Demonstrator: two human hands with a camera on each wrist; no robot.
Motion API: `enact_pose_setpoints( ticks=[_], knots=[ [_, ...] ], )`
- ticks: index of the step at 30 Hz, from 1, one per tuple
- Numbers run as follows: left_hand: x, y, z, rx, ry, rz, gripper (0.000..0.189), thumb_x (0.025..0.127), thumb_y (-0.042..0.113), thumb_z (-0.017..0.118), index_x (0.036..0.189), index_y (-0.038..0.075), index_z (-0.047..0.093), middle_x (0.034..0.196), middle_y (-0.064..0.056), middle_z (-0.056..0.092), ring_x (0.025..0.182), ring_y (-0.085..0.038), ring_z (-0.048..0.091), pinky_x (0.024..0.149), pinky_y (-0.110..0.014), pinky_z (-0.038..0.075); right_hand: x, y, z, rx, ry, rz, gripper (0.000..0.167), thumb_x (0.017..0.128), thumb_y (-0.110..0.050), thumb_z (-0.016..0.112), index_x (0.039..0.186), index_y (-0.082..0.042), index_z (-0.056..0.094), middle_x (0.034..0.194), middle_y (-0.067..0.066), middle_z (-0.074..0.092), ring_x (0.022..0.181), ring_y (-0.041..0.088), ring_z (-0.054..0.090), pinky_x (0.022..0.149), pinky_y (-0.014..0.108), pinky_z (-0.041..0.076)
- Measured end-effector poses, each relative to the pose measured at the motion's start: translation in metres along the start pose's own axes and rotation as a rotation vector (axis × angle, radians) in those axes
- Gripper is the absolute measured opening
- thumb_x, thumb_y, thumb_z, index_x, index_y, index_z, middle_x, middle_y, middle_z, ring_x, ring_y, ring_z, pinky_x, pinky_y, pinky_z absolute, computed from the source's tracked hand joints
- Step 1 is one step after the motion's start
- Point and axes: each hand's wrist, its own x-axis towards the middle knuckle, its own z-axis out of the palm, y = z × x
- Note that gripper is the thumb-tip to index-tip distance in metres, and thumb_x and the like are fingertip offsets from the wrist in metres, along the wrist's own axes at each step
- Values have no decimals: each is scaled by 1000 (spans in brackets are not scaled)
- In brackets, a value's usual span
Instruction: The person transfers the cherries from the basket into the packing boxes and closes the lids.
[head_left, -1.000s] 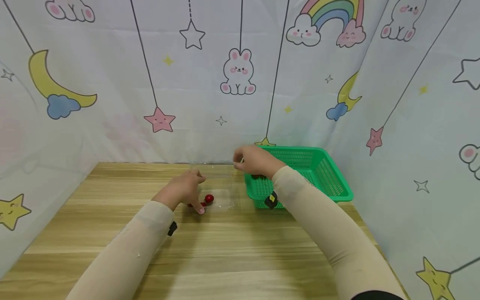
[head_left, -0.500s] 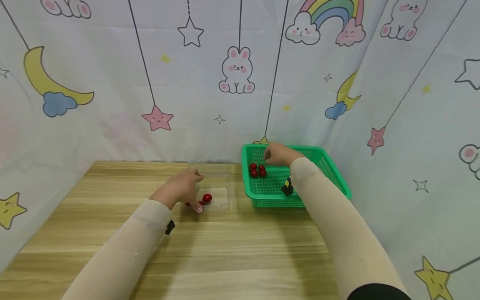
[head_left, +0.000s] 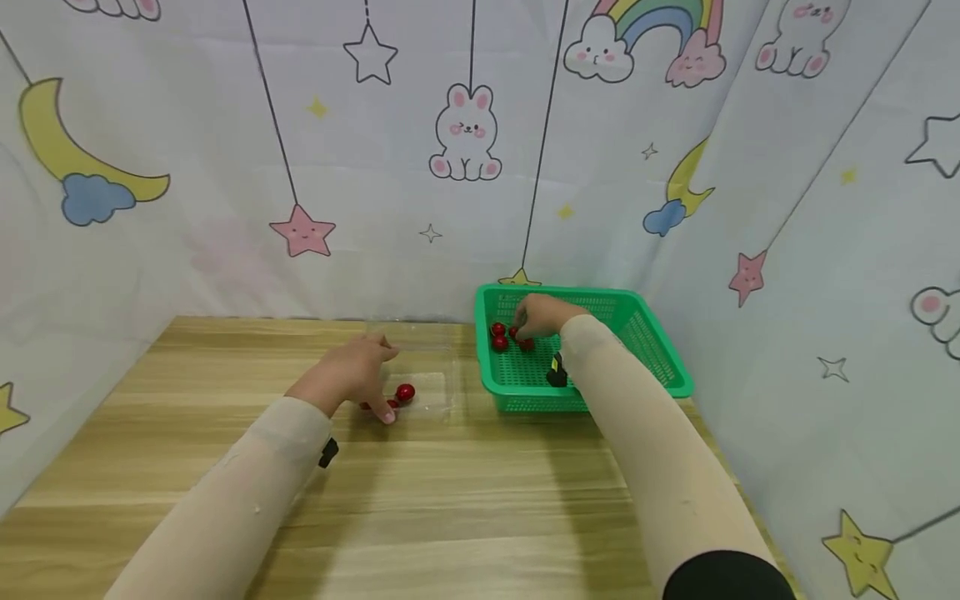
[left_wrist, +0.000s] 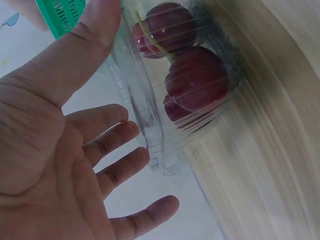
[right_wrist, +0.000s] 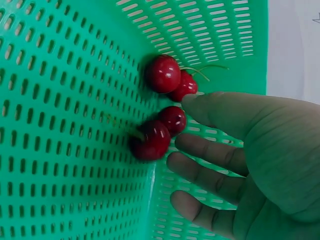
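Dark red cherries [head_left: 405, 392] lie in a clear plastic box [head_left: 435, 402] on the table. My left hand [head_left: 347, 372] spans the box's left end, thumb at the front. In the left wrist view its spread fingers [left_wrist: 120, 172] lie along the clear wall, and cherries [left_wrist: 197, 80] show through the plastic. My right hand [head_left: 547, 315] is inside the green basket [head_left: 491, 379], over several cherries [head_left: 499, 342]. Seen from the right wrist, the thumb meets or nearly meets one cherry [right_wrist: 185, 86], with the fingers beside a lower cherry [right_wrist: 172, 120]. Nothing is clearly gripped.
The box's clear lid [head_left: 420, 336] stands open at the back. To the box's right is the basket, near the table's right edge. The wooden table [head_left: 465, 500] ends at a patterned cloth backdrop [head_left: 375, 167], with another cloth side at right.
My right hand went from the basket's left rim rightward into it, then back left and lower over the cherries. My left hand stays at the box. The head view has shifted slightly.
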Motion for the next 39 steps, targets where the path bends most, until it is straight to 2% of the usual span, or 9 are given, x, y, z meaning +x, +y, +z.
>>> enact_pose_setpoints(
  ticks=[3, 8, 13, 16, 19, 24, 30, 35, 39],
  knots=[
    [0, 0, -1, 3, 5, 6, 126, 70, 47, 111, 173, 8, 48, 175, -19, 46, 166, -53, 37, 126, -74, 45, 4, 1, 2, -3, -9, 9, 32, 108, -22, 80, 136, -7, 81, 143, 14, 77, 129, 33, 75, 104, 47, 66],
    [2, 0, -1, 10, 7, 1, 126, 71, 47, 110, 173, 8, 48, 175, -19, 46, 163, -49, 41, 126, -72, 46, 9, 1, 5, -31, -52, 72, 32, 104, -26, 87, 132, -12, 82, 148, 11, 74, 127, 31, 74, 105, 49, 65],
    [4, -1, 0, 12, 8, -5, 125, 71, 47, 110, 173, 8, 48, 176, -19, 45, 165, -49, 40, 127, -72, 45, 8, 0, 6, -37, -111, 141, 31, 101, -27, 90, 128, -15, 82, 143, 9, 76, 111, 26, 79, 90, 44, 69],
    [4, -1, 0, 10, 13, -7, 125, 71, 47, 110, 173, 8, 49, 175, -19, 46, 165, -49, 40, 128, -72, 44, 7, 1, 7, 5, -132, 145, 32, 102, -28, 90, 130, -15, 82, 148, 10, 72, 102, 24, 81, 80, 38, 69],
    [3, -1, 1, 10, 15, -6, 125, 70, 47, 110, 173, 8, 49, 174, -19, 47, 163, -49, 41, 127, -72, 45, 7, 2, 9, 53, -142, 139, 30, 101, -30, 90, 128, -17, 83, 153, 11, 69, 102, 22, 82, 77, 35, 69],
    [2, 0, 1, -4, 10, -5, 126, 71, 46, 110, 174, 9, 47, 176, -18, 45, 164, -48, 40, 127, -72, 45, 8, 2, 10, 91, -160, 134, 23, 102, -27, 90, 123, -17, 85, 143, 12, 75, 102, 22, 82, 84, 38, 71],
    [0, 2, -2, -15, 10, -2, 125, 72, 44, 110, 174, 8, 46, 177, -18, 44, 165, -49, 39, 128, -71, 45, 2, -3, 4, 87, -167, 116, 24, 105, -20, 84, 129, -12, 83, 133, 12, 78, 101, 23, 81, 86, 37, 71],
    [-1, 1, -2, -14, 12, 3, 124, 73, 44, 109, 173, 8, 47, 176, -18, 45, 165, -49, 39, 127, -71, 45, -12, -12, -7, 55, -107, 95, 20, 109, -16, 77, 126, -8, 83, 119, 11, 82, 106, 28, 82, 89, 42, 71],
    [-1, 1, -1, -19, 12, 6, 123, 73, 44, 109, 173, 8, 48, 177, -18, 45, 165, -49, 39, 127, -71, 45, -26, -20, -18, 52, -49, 87, 23, 111, -15, 71, 126, -5, 84, 119, 12, 83, 112, 35, 81, 95, 49, 70]
  ],
)
